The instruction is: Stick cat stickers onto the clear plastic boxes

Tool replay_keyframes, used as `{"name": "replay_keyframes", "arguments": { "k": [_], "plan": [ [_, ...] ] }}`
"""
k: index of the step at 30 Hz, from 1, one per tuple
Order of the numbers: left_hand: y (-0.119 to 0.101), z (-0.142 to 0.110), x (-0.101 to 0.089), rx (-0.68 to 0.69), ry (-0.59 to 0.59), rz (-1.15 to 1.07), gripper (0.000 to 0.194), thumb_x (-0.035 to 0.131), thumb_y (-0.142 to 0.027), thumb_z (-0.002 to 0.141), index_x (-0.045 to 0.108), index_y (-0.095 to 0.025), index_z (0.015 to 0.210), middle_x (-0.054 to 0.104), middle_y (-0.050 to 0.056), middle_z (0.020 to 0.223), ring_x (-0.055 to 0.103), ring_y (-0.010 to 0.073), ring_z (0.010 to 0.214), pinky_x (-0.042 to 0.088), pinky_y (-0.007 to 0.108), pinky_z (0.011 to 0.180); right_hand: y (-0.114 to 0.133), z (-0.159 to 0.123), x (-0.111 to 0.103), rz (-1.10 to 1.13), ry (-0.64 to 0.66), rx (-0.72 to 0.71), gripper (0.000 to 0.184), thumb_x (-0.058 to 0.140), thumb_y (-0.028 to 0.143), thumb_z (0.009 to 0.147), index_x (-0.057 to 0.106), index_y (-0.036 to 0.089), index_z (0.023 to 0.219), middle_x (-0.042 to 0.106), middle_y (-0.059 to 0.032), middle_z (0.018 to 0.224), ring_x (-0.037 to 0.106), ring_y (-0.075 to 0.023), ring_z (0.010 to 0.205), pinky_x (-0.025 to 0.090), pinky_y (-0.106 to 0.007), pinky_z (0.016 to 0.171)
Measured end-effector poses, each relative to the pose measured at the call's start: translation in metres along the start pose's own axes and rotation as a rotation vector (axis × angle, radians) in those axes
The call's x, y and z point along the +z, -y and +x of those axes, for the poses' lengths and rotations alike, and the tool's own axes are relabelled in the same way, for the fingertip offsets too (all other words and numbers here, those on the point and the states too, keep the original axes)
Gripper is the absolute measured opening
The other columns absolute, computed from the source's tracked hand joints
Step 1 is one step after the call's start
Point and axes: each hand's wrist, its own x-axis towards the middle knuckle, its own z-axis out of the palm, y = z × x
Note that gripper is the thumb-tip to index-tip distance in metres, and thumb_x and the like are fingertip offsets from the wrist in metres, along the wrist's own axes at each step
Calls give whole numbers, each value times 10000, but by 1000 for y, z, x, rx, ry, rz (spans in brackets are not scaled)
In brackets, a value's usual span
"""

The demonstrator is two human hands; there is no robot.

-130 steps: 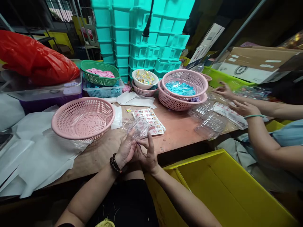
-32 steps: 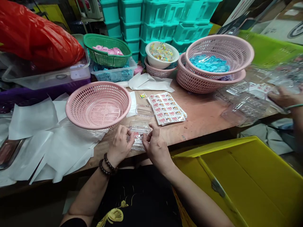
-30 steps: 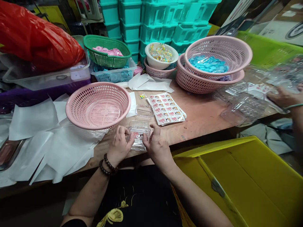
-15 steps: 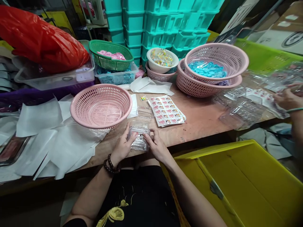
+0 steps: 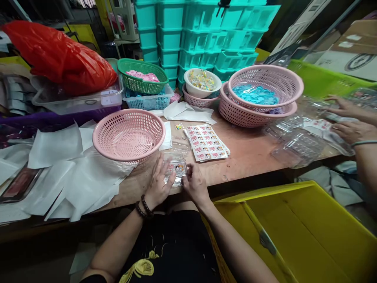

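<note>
A small clear plastic box (image 5: 176, 181) with a red-and-white cartoon sticker (image 5: 178, 168) on it rests at the table's front edge. My left hand (image 5: 159, 181) lies along the box's left side, fingers stretched out and slightly blurred, its thumb by the sticker. At the right side, the curled fingers and thumb of my right hand (image 5: 195, 184) grip the box's edge. Just beyond lie a stack of sticker sheets (image 5: 208, 142) and another clear plastic piece (image 5: 180, 144). A small yellow-green packet (image 5: 179, 126) sits behind them.
A pink basket (image 5: 98, 146) stands to the left, beside white paper sheets (image 5: 94, 184). Stacked pink baskets (image 5: 225, 112) hold blue pieces. Clear boxes (image 5: 300, 147) lie near a co-worker's hands (image 5: 349, 129). A yellow bin (image 5: 294, 224) stands below the table's right side.
Both thumbs were pressing on the sticker; now my left fingers are spread and my right hand has curled onto the box's right edge. Earlier, my hands were handling the clear plastic in the air.
</note>
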Motion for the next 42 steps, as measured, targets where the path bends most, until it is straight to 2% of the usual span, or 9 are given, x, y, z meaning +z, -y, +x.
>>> {"name": "replay_keyframes", "arguments": {
  "k": [6, 14, 19, 23, 26, 31, 36, 39, 42],
  "plan": [
    [-3, 7, -6, -60, 82, -88, 434, 367, -414, 1023, 578, -233, 1356, 153, 78, 1664, 307, 257, 1486, 343, 425, 1184, -3, -2, 0, 69, -58, 10, 46, 507, 246, 811, 489, 236, 852, 611, -31, 770, 585, -185, 681, 498, -319, 678],
    [2, 2, 2, -45, -10, -83, 532, 757, -336, 790, 606, -264, 1295, 247, 93, 1619, 410, 301, 1422, 388, 453, 1155, -5, 10, -1, 268, 12, 181, 246, 600, 327, 771, 577, 178, 965, 672, -61, 854, 619, -163, 672, 548, -320, 659],
    [0, 2, 16, -258, -233, -606, 495, 674, -449, 858, 522, -243, 1281, 501, 125, 1445, 525, 268, 1321, 438, 440, 1099, 14, 9, -10, 584, 164, 130, 606, 719, 403, 751, 548, 224, 1304, 584, -129, 1358, 596, -249, 1208, 532, -411, 963],
    [-7, -4, 31, -414, -146, -936, 567, 675, -501, 828, 440, -256, 1281, 611, 97, 1295, 642, 223, 1137, 509, 391, 987, 25, 7, -21, 382, 86, -185, 673, 606, 267, 861, 370, 270, 1492, 330, -124, 1593, 376, -263, 1444, 420, -484, 1120],
    [-6, -6, 24, -358, 29, -596, 528, 685, -500, 783, 535, -180, 1175, 653, 114, 1178, 652, 218, 1028, 515, 335, 904, 26, 18, -26, 63, 40, -403, 721, 514, 103, 842, 308, 177, 1529, 364, -160, 1573, 336, -275, 1466, 346, -524, 1176],
    [-2, 1, -13, -359, 320, 40, 451, 504, -571, 849, 610, -158, 699, 651, 53, 723, 588, 192, 683, 430, 298, 627, 44, 25, -20, -441, 316, -597, 547, 417, 57, 893, 473, 97, 1435, 489, -198, 1485, 453, -360, 1382, 433, -567, 1076],
    [-8, 5, -44, -417, 428, 216, 417, 644, -487, 733, 542, -180, 469, 523, 2, 453, 495, 163, 511, 288, 280, 530, 61, 33, -30, -333, 503, -665, 601, 592, 277, 880, 462, 128, 1447, 469, -181, 1507, 425, -349, 1403, 375, -572, 1113],
    [-9, 2, -51, -445, 474, 310, 469, 626, -560, 762, 597, -178, 492, 620, 25, 514, 550, 176, 538, 328, 281, 564, 39, 66, -55, -154, 335, -411, 514, 571, 401, 906, 535, 205, 1380, 610, -125, 1379, 549, -269, 1294, 418, -489, 1094],
    [-11, -3, -51, -458, 491, 343, 548, 563, -632, 811, 640, -176, 518, 691, 49, 577, 612, 192, 580, 383, 280, 606, -1, 94, -77, -323, 110, 17, 591, 705, 366, 806, 568, 172, 1347, 616, -178, 1345, 548, -349, 1275, 391, -585, 1074]
  ]
}}
